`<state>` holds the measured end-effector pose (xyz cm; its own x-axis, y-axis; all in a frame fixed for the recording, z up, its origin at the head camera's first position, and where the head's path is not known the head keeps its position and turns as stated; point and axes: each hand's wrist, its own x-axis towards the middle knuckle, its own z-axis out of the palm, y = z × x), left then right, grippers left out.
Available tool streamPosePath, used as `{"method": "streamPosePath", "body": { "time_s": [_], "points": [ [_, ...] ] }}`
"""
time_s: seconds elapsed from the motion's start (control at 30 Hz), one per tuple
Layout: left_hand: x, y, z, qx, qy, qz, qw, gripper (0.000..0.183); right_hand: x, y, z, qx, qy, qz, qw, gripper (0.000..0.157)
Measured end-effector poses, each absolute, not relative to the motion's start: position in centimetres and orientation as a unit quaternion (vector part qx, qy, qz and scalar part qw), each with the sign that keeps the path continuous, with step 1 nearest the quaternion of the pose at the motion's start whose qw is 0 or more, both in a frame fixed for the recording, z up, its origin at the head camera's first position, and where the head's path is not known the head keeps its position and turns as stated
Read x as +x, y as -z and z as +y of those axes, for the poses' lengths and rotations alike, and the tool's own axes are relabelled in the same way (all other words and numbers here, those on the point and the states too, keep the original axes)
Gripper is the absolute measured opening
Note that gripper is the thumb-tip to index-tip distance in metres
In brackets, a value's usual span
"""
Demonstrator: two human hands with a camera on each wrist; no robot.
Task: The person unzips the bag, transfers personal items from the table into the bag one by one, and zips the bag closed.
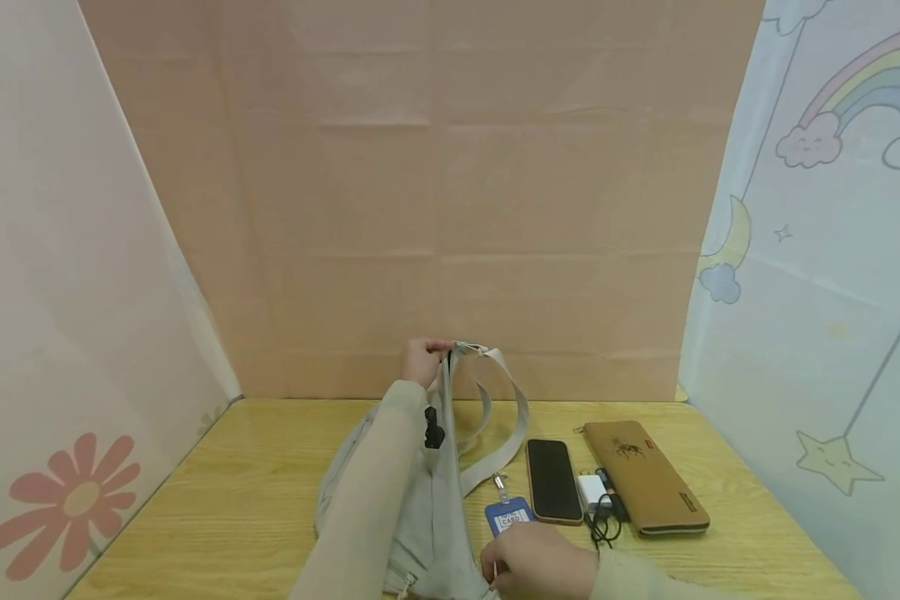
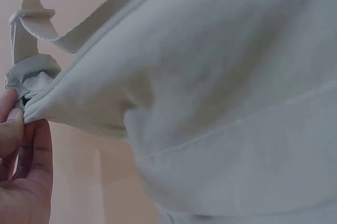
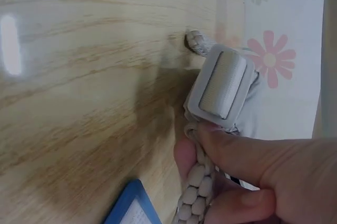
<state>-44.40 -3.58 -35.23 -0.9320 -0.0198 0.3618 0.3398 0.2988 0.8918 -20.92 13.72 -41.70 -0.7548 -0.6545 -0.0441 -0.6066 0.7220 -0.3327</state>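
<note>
Head view gives us a pale grey bag (image 1: 441,500) left of centre on the counter (image 1: 195,483), running from far to near; our left hand (image 1: 420,362) pinches its far end, raised beside the root of the strap (image 1: 523,417); our right hand (image 1: 543,560), well apart from the left, has thumb and fingers clamped on a braided cord (image 3: 191,194) at the bag's near end, just beside a plastic buckle (image 3: 218,84).

We take the cord for a zipper pull; if so, the likeliest trouble is a jam, since the cloth between our hands is soft and could fold into the teeth wherever it sags; how far the zip is closed we cannot tell. Our left pinch takes in only a small bit of edge, so a hard tug from the near end could slip it free and let the far end drop; the strap loops down near the clip of the blue ID card (image 1: 508,512) and might snag it.

Our right hand is close to that card, and a wide swing right could catch the black cable (image 1: 606,525) and drag the white charger (image 1: 593,493) along; the phone (image 1: 555,481) lies just beside these, the tan pouch (image 1: 648,475) farther right and less exposed.
</note>
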Motion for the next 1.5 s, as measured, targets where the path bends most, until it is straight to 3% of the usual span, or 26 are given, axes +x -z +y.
{"method": "streamPosePath", "body": {
  "time_s": [0.23,0.37,0.57,0.83,1.3,1.5],
  "points": [
    [-44.3,35.1,-3.7,-0.094,0.577,-0.796,0.159,0.017,-21.1,41.9,13.9,-0.352,0.154,0.92,0.078,0.012],
    [-44.4,34.8,-3.6,-0.092,0.565,-0.807,0.146,0.018,-22.5,41.4,14.1,-0.341,0.158,0.916,0.138,0.006],
    [-44.1,34.4,-3.4,-0.086,0.573,-0.804,0.133,0.02,-28.1,39.4,14.0,-0.254,0.254,0.907,0.221,0.01],
    [-43.6,34.4,-3.5,-0.088,0.578,-0.802,0.123,0.019,-34.6,40.7,13.1,-0.136,0.535,0.804,0.221,0.034],
    [-43.4,34.4,-3.6,-0.081,0.596,-0.789,0.125,0.019,-35.4,42.6,11.8,-0.125,0.652,0.692,0.284,0.053],
    [-43.5,34.6,-3.7,-0.076,0.588,-0.793,0.136,0.019,-35.5,42.8,11.5,-0.125,0.66,0.689,0.273,0.037]
  ]
}}
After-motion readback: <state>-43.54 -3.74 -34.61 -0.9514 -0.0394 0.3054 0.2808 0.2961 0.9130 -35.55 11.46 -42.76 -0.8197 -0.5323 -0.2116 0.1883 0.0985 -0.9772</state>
